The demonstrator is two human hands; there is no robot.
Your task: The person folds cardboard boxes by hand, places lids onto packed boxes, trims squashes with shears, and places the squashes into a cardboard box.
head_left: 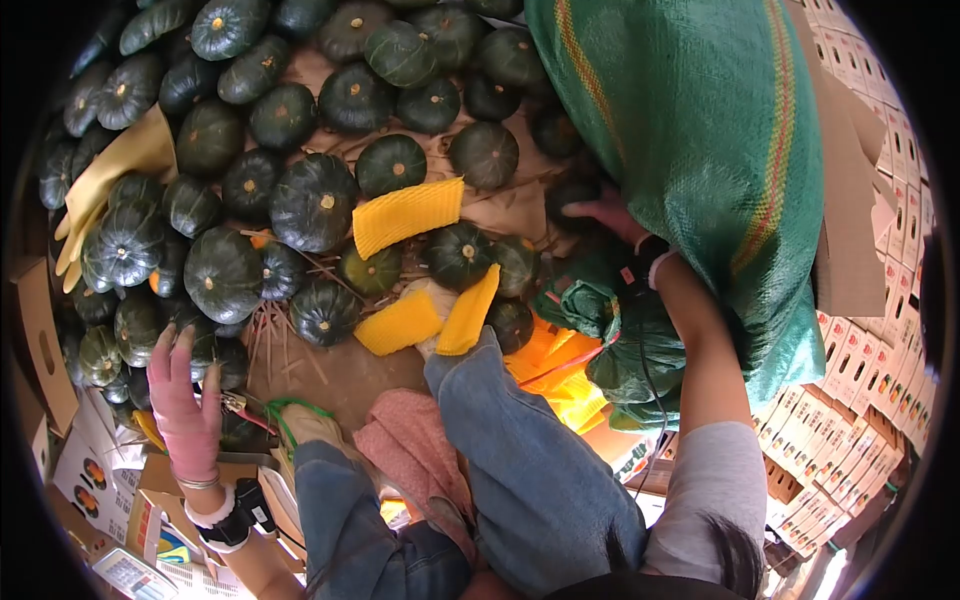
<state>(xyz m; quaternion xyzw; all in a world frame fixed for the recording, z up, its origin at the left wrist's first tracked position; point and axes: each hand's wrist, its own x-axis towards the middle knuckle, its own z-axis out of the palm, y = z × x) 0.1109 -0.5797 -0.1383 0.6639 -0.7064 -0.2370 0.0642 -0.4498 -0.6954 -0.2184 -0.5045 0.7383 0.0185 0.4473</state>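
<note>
Many dark green squashes (313, 203) lie piled on brown paper. At the lower left my left hand (186, 405), in a pink glove, is raised with its fingers apart, beside the pile's near edge and holding nothing. My right hand (608, 214), also gloved in pink, reaches between the squashes and a big green woven sack (700, 130); its thumb or a finger points left over a dark squash, and the rest is partly hidden by the sack. Yellow foam net sleeves (408, 216) lie among the squashes near my knees.
A tied green bag (610, 315) and orange netting (565, 375) lie by my right knee. Stacked printed cartons (840, 440) stand at the right. Open boxes and a scale (133, 573) are at the lower left. A pink cloth (413, 437) lies between my legs.
</note>
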